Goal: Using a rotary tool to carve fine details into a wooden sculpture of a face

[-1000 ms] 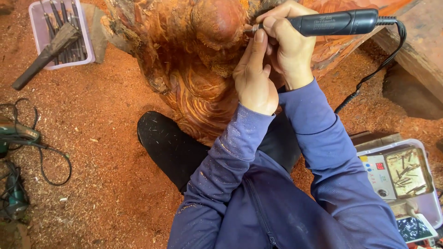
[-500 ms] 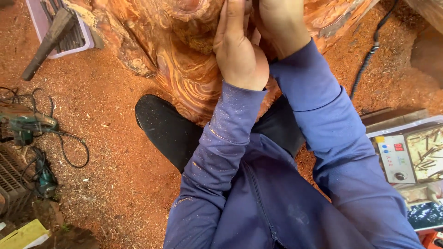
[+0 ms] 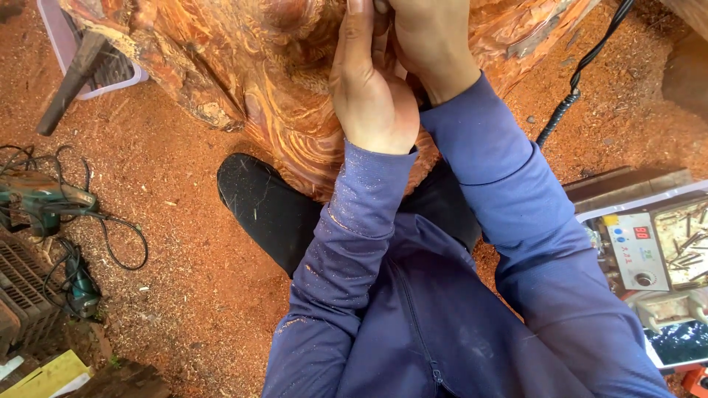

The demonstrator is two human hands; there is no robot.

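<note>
Two hands raised | left hand (image 3: pixel 372 92) flat on carved stump (image 3: pixel 258 81) | right hand (image 3: pixel 431 37) grip unclear

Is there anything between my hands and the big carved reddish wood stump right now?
Nothing visible. The left hand lies flat against the large reddish carved wood stump, and the right hand presses beside it at the top edge, where its fingertips are cut off from view.

Person's clothing: blue-violet long-sleeved zip jacket (image 3: pixel 413 317), both sleeves flecked with fine sawdust; dark trousers; black shoe (image 3: pixel 265 206) left of the jacket. Both hands bare, ungloved.
</note>
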